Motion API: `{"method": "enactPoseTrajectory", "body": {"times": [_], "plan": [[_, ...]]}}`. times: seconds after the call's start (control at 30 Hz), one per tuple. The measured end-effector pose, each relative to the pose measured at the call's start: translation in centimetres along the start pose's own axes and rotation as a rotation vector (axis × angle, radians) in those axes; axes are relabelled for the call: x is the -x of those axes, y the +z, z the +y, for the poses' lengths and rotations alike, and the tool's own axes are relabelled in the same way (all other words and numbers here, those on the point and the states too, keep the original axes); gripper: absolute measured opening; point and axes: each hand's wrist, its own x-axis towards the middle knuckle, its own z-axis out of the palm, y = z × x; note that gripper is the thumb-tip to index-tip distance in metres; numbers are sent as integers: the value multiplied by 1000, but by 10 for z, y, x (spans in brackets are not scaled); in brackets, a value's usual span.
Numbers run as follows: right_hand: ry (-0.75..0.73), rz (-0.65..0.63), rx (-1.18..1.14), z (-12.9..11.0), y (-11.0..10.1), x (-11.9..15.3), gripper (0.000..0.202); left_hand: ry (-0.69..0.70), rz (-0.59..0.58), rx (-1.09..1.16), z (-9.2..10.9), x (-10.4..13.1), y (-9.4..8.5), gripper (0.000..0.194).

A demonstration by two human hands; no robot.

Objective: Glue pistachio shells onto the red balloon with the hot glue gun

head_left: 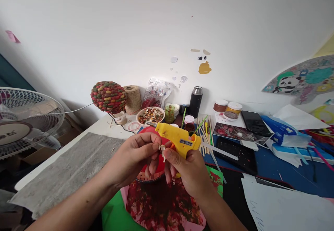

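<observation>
A yellow glue gun (180, 137) with a clear stick out of its back is in my right hand (186, 165), nozzle toward the upper left. My left hand (138, 152) is closed, its thumb and index finger pinching a small pale, crumbly piece (163, 151). The right thumb and fingertips also meet that piece. Behind and below the hands are a round red object (147, 132) and a dark-rimmed basket (150, 178). Under them lies a pink sheet (161, 206) stained dark red and green.
At the back stand a bowl of shells (150, 115), a multicoloured ball (108, 97), twine (132, 100), a black flask (195, 102) and paint jars (234, 108). A fan (28, 123) is at left, grey cloth (75, 168) nearer, a phone (255, 123) and papers at right.
</observation>
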Motion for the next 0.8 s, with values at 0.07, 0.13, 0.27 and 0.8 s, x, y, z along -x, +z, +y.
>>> {"method": "enactPoseTrajectory", "body": {"times": [0.07, 0.13, 0.27, 0.8], "plan": [[1, -14, -7, 0, -1, 0, 58, -16, 6, 18, 0, -1, 1, 51], [2, -20, -21, 0, -1, 0, 57, -5, 8, -6, 0, -1, -1, 52], [21, 1, -56, 1, -2, 0, 54, 82, 17, -194, 2, 9, -10, 49], [-14, 52, -62, 4, -5, -1, 56, 427, 194, -867, 14, 22, -8, 20]]}}
